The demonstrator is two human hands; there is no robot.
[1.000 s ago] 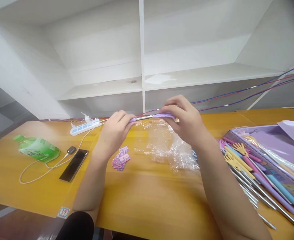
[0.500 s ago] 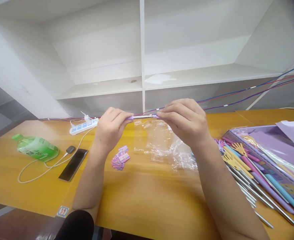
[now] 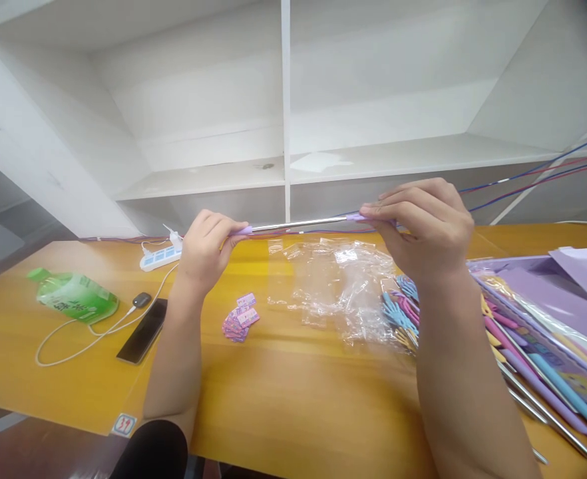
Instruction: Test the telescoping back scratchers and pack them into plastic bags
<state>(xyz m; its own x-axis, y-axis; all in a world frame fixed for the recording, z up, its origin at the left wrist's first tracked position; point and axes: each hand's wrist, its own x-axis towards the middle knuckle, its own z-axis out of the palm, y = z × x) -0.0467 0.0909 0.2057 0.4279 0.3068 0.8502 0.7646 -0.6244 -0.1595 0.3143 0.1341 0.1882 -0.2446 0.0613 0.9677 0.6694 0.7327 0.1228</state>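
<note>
A telescopic back scratcher (image 3: 298,223) with a silver rod and light purple ends is stretched out level above the table. My left hand (image 3: 206,251) is closed on its left purple end. The fingers of my right hand (image 3: 423,229) pinch the other purple end, and its tip is hidden in that hand. Below the rod lie clear plastic bags (image 3: 323,283). A small heap of pink and purple cards (image 3: 240,319) rests on the table near my left forearm. More back scratchers with hand-shaped heads (image 3: 400,309) are piled by my right forearm, partly covered by it.
At the right stands a purple box (image 3: 538,286) with papers and wrapped items. To the left are a green bottle (image 3: 76,296), a phone (image 3: 141,332), a white cable and a power strip (image 3: 161,257). White shelving (image 3: 198,176) rises behind the table (image 3: 298,399).
My right hand has moved right and slightly up, and my left hand a little left. The back scratcher's silver rod between them has lengthened, showing much more metal.
</note>
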